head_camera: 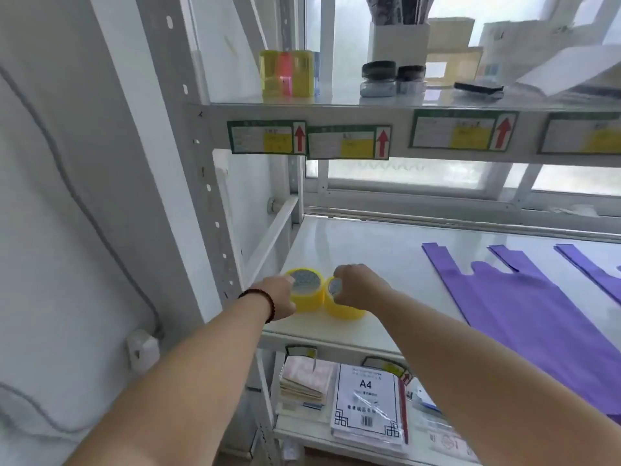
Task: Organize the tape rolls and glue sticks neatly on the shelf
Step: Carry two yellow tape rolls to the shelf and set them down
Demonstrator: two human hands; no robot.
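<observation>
The step in hand looks like setting tape rolls side by side at the near left corner of the shelf [369, 250]. The left hand [280, 297] is closed round the left roll [304, 290], fingers curled over its top rim and into the core. The right hand [356, 285] grips the right roll [342, 307] from above in the same way, its fist hiding most of that roll's top. The two rolls stand on their flat faces, touching or very nearly so, directly under the hands.

Both are translucent yellow with a pale core; the left one's core shows a dotted pattern.

Next, I judge, the hands must let go without nudging the pair out of line, then fetch more stock. No glue sticks are plainly visible. Purple bags [524, 311] lie flat to the right of the right hand, well apart from the rolls.
</observation>
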